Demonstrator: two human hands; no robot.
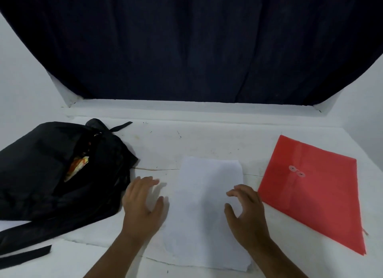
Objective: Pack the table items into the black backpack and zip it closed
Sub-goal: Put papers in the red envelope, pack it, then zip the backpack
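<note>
- Paper stack point(205, 207) is lying flat on the white table point(186, 141), between the black backpack point(51, 174) and a red envelope folder point(315, 194).
- It is looking light, thin and floppy, likely to sag or fan apart; taking it by both long edges seems wisest.
- Left hand point(141, 203) is hovering just beside its left edge, fingers spread and holding nothing.
- Right hand point(246, 209) is hanging over its right edge, fingers loosely curled, gripping nothing.
- Backpack is lying unzipped, something orange showing inside.

One head camera looks forward and down, close above the white worktop point(207, 141), facing a dark curtain point(186, 49) at the far side.
</note>
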